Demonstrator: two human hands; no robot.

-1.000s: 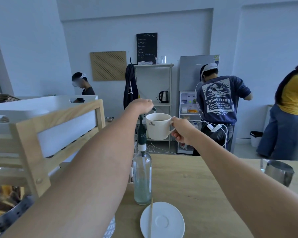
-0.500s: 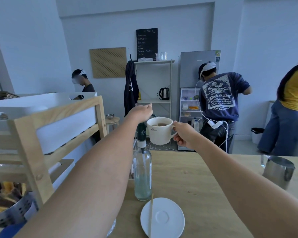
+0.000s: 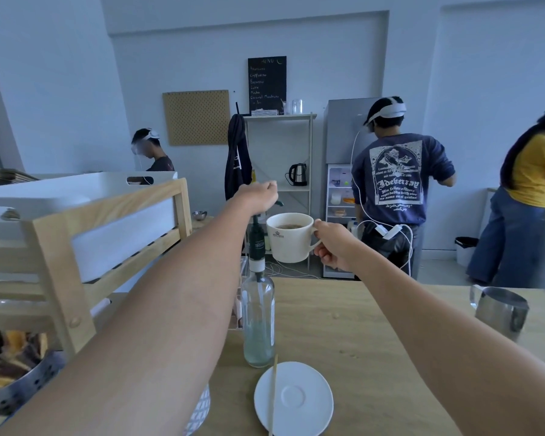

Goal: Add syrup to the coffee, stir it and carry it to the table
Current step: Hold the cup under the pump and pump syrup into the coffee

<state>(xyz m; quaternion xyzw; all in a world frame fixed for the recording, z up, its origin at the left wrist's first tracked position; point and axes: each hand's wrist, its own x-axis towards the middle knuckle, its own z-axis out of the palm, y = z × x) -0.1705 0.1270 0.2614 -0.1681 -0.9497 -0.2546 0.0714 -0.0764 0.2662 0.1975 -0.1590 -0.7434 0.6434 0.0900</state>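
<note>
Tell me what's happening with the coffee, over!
Left hand closed on syrup bottle pump. Right hand holds coffee cup by the handle, under the spout. Saucer and stir stick waiting. Nothing blocking.

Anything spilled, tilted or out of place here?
Nothing stands out. The bottle stands upright under the left hand; the right hand holds the cup level, and no spill shows. A stick lies across the saucer.

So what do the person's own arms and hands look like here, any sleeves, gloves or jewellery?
Both forearms are bare as far as the frame shows, with no sleeve in view. The left hand and right hand wear no gloves, and no watch, bracelet or ring is visible. No cables or markings on either arm.
</note>
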